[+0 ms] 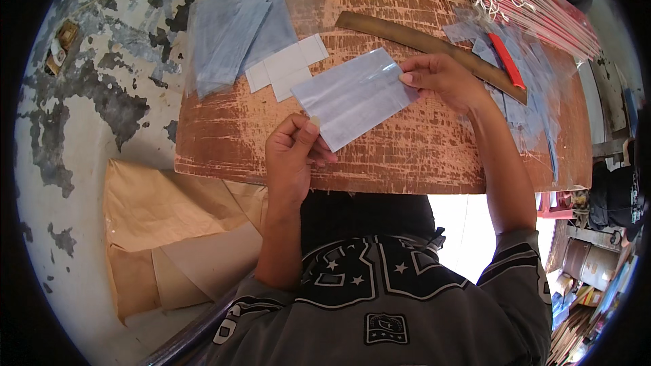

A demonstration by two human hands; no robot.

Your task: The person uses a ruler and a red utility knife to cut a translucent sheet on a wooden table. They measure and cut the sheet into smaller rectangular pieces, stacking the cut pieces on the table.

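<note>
Between my two hands a rectangular, translucent bluish plastic sheet point(356, 98) is stretched at a slant above the table; I cannot tell whether it is one layer or a flat sleeve. My left hand point(293, 144) pinches its near-left corner between thumb and fingers. At the far-right end, the thumb and fingers of my right hand point(442, 81) grip the edge. White cut card pieces point(288, 69) lie just behind the sheet, partly over a pile of larger clear-blue plastic sheets point(234, 44). A long wooden ruler point(407, 39) runs diagonally behind my right hand.
A red cutter knife point(506, 61) rests by the ruler's right end, among plastic offcuts point(536, 118). Pink sticks with white strings point(536, 17) are bundled at the far right. Brown paper point(169, 210) stands left of the worn wooden table point(224, 142), near a peeling wall point(95, 108).
</note>
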